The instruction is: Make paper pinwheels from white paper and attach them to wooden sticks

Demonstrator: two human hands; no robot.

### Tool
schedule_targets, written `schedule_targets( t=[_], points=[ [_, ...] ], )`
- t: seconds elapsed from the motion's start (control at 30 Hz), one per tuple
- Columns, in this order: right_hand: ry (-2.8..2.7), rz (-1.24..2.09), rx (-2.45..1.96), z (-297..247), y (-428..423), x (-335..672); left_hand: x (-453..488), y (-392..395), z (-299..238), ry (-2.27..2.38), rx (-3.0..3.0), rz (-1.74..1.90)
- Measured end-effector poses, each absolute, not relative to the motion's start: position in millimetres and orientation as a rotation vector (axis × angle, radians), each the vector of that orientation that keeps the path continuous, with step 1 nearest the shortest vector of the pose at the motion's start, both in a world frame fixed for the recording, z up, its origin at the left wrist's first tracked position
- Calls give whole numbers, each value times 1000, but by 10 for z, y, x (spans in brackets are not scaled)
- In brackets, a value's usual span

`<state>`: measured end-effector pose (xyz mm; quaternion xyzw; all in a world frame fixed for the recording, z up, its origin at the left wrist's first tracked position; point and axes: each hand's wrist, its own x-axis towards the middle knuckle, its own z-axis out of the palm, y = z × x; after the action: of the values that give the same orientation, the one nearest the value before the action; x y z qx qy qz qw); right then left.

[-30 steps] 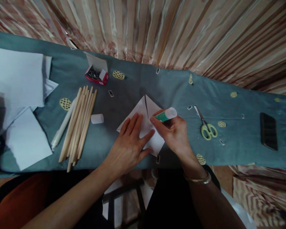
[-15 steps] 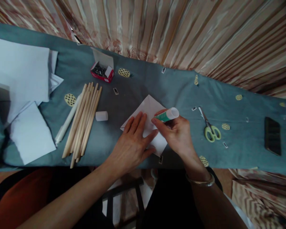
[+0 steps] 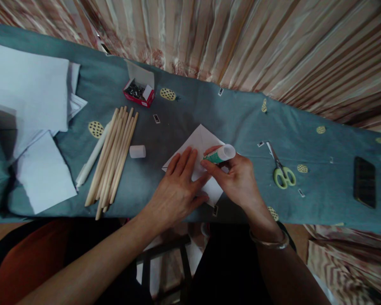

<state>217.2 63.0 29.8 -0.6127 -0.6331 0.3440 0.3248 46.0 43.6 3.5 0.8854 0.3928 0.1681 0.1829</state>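
Observation:
A folded white paper [image 3: 200, 142] lies on the blue-grey cloth [image 3: 235, 118] near the table's front edge. My left hand [image 3: 178, 190] rests flat on it, fingers stretched out and spread. My right hand [image 3: 236, 180] is closed round a green and white glue stick [image 3: 220, 154], whose lower end touches the paper just right of my left fingertips. The glue stick's white cap [image 3: 137, 151] lies apart to the left.
A bundle of wooden sticks [image 3: 114, 156] and a white tube lie left of the cap. White paper sheets [image 3: 28, 97] cover the far left. A red box of clips [image 3: 139, 92] sits at the back. Green scissors [image 3: 281, 171] and a dark phone [image 3: 364, 181] lie to the right.
The raised flaps of the paper have been pressed down flat. Both hands keep their grip and place on the paper; the view has shifted slightly.

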Motion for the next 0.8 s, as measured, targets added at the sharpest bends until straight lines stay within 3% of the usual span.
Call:
schedule_targets(
  t=[0.8],
  points=[
    [-1751,911,-1608,346,605,2266,456,433,40,1110,2491,463]
  ],
)
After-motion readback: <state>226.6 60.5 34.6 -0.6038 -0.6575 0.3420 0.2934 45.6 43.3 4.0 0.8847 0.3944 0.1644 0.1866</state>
